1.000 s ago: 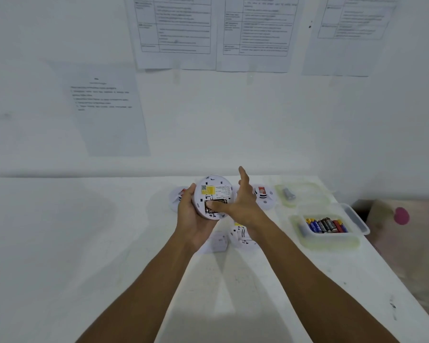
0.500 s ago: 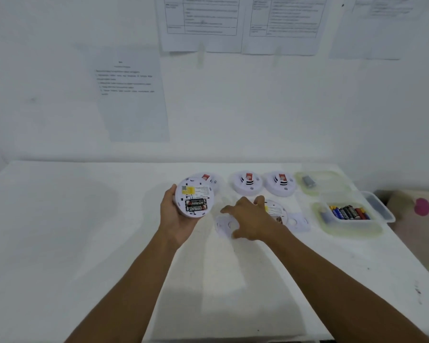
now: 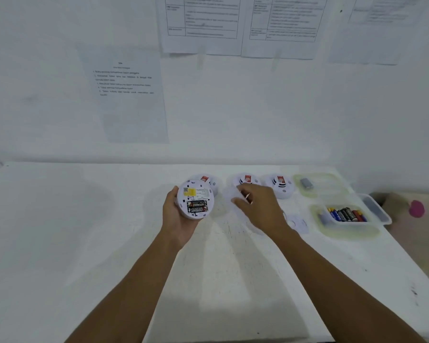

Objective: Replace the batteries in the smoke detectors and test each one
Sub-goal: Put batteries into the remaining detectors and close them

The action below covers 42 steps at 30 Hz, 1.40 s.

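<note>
**New batteries in, cover coming next**

A second before, both hands were on the smoke detector (image 3: 195,201), and the right fingers were pushing down in its battery spot. Then the right hand (image 3: 260,209) let go and dipped to the table (image 3: 84,243) for a round white cover (image 3: 229,194). Now it was back up, just right of the detector. I think that meant the two black batteries (image 3: 197,206) were in, and that closing the back and testing were still to do.

The left hand (image 3: 176,219) held the detector up off the table, back side up, with the fingers wrapped under it and the thumb on its left edge. The right hand was curled, with thumb and fingers pinching what looked like the cover. That part was blurry, so I was not fully sure.

Three more detectors (image 3: 279,185) sat behind the held detector. The box of spare batteries (image 3: 344,215) lay far to its right.
</note>
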Available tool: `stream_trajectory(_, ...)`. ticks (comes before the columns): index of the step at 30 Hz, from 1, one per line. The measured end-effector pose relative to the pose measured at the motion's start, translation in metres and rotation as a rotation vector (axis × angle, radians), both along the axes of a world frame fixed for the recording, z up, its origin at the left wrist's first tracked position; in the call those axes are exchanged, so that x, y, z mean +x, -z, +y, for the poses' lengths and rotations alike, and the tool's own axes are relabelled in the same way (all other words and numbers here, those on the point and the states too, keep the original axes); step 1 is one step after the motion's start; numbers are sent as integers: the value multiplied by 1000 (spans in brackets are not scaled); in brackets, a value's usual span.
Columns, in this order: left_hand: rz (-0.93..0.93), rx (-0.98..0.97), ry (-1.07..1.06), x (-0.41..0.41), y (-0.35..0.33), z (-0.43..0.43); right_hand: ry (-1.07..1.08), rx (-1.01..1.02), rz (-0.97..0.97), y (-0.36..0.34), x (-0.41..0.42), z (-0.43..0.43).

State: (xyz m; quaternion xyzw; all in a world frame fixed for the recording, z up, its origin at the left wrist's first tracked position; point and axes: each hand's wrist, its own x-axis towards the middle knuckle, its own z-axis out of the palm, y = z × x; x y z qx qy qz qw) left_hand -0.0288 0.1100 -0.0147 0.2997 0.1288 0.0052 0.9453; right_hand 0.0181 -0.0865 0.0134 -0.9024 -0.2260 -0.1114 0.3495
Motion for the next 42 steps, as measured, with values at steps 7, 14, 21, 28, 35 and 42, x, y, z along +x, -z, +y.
stream_trajectory(7, -22, 69, 55, 5, 3, -40, 76, -80, -211, -10, -27, 29)
stream_trajectory(14, -10, 86, 71, 7, -4, -45, 80, -132, -154, 6, -35, 32)
stream_trajectory(21, -13, 96, 42, 5, -3, -53, 142, -31, -100, 2, -32, 32)
stream_trajectory(28, -11, 95, 6, 6, -2, -52, 172, 3, -54, -3, -34, 36)
stream_trajectory(35, -2, 89, -9, 8, 0, -51, 186, 13, -40, -6, -34, 42)
stream_trajectory(42, -39, 158, -14, 9, 3, -47, 205, 51, 4, -8, -35, 46)
